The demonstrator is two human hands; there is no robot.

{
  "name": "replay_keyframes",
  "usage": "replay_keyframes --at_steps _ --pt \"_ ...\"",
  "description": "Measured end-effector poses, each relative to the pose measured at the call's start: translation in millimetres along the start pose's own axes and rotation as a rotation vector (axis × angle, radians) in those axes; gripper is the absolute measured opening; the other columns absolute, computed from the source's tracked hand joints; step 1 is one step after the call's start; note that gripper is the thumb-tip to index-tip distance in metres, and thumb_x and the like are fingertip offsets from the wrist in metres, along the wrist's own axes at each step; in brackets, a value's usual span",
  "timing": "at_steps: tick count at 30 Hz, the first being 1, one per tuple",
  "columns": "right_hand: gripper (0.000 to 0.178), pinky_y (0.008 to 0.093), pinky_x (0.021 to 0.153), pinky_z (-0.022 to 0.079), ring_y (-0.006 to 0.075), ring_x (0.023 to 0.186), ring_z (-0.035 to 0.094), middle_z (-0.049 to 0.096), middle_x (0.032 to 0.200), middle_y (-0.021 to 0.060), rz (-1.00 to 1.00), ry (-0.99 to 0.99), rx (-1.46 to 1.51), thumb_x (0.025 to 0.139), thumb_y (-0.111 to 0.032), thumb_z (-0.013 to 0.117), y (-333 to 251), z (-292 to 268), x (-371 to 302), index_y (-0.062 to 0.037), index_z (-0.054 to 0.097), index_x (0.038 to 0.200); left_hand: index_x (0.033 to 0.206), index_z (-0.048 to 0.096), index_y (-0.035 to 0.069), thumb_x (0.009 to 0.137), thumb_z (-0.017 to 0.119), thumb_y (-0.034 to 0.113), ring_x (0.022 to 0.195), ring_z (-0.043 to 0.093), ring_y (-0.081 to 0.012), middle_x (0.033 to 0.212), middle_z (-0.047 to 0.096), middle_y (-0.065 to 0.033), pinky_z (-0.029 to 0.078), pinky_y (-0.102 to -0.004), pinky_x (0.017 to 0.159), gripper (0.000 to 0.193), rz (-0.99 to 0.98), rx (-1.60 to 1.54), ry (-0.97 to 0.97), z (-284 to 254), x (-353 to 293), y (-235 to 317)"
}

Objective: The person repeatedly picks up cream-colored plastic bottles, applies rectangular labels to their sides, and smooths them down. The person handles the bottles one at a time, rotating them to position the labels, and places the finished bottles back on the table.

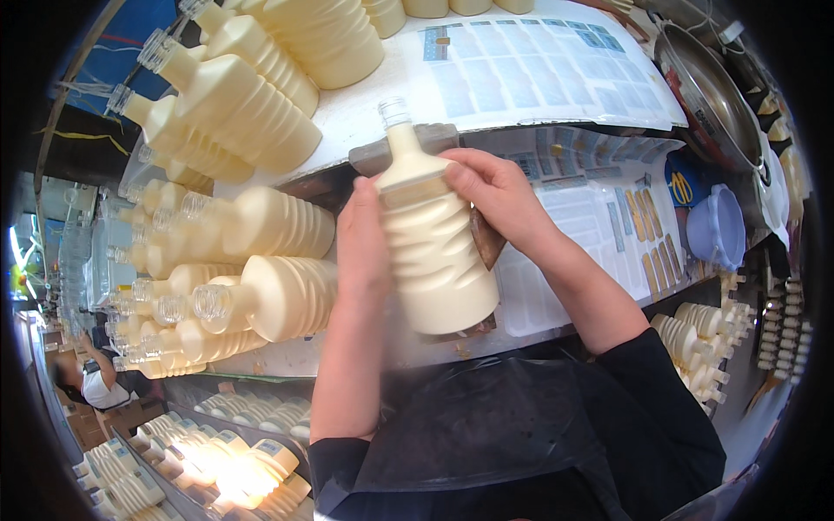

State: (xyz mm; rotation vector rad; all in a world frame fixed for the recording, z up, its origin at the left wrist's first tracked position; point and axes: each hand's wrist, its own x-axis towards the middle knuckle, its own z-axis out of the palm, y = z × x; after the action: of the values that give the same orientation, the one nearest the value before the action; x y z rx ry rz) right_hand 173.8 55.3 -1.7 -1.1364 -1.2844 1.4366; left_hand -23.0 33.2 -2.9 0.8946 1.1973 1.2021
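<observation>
A cream bottle (439,252) with wavy ridges and a clear threaded neck stands in front of me, its neck leaning away. My left hand (360,239) presses against its left side, fingertips up at the shoulder. At the right shoulder, my right hand (495,187) grips with thumb and fingers pressed to the surface. A pale band (417,181) runs across the shoulder between the fingertips. Behind the neck is a grey-brown block (369,158), and a brown piece (486,240) juts out at the bottle's right side, partly hidden.
Many similar bottles (291,300) lie stacked on the left, others (239,108) on the raised shelf. Label sheets (530,65) cover the shelf, with gold and blue strips (643,230) below. A lilac bucket (715,227) and a metal pan (708,91) are at right. Another person (104,382) is far left.
</observation>
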Motion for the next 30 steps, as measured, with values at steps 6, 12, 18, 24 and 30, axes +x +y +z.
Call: replay_keyframes --at_steps 6,12,18,24,30 --pt "0.04 0.0257 0.091 0.051 0.0088 0.104 0.062 0.071 0.111 0.0047 -0.01 -0.057 0.018 0.108 -0.03 0.055 5 -5 2 0.0021 0.065 0.131 0.124 0.057 0.001 0.112 0.042 0.04 0.104 0.058 -0.0155 0.114 0.064 -0.0097 0.047 -0.0318 0.096 0.044 0.095 0.304 0.082 17 -3 8" --pt "0.037 0.0262 0.093 0.051 0.0086 0.106 0.063 0.071 0.115 0.006 0.181 -0.14 0.19 0.108 -0.027 0.054 -5 -18 4 -0.0001 0.067 0.13 0.127 0.058 0.0 0.113 0.037 0.039 0.108 0.063 -0.0168 0.119 0.067 -0.0106 0.051 -0.0337 0.097 0.047 0.018 0.036 0.017 11 0 12" --pt "0.034 0.0258 0.091 0.053 0.0092 0.103 0.065 0.072 0.115 0.0057 -0.02 -0.102 0.076 0.105 -0.024 0.06 1 -7 3 0.0 0.069 0.128 0.125 0.058 0.001 0.109 0.051 0.04 0.106 0.064 -0.0163 0.117 0.067 -0.0097 0.053 -0.0343 0.094 0.043 -0.026 0.069 0.039 15 -1 9" --pt "0.031 0.026 0.089 0.053 0.0095 0.1 0.066 0.074 0.109 0.0055 0.029 -0.06 0.183 0.102 -0.02 0.065 0 -2 2 0.0016 0.071 0.122 0.128 0.055 0.001 0.106 0.059 0.036 0.103 0.061 -0.0144 0.114 0.065 -0.0083 0.051 -0.0322 0.093 0.042 0.004 0.004 0.003 18 -4 8" --pt "0.033 0.0263 0.089 0.053 0.0093 0.1 0.066 0.074 0.11 0.0049 0.006 -0.047 0.21 0.102 -0.023 0.065 7 -1 3 0.0016 0.071 0.123 0.128 0.057 0.0 0.107 0.055 0.04 0.105 0.065 -0.017 0.118 0.067 -0.0104 0.053 -0.0341 0.094 0.045 -0.018 0.026 0.012 16 -1 7"
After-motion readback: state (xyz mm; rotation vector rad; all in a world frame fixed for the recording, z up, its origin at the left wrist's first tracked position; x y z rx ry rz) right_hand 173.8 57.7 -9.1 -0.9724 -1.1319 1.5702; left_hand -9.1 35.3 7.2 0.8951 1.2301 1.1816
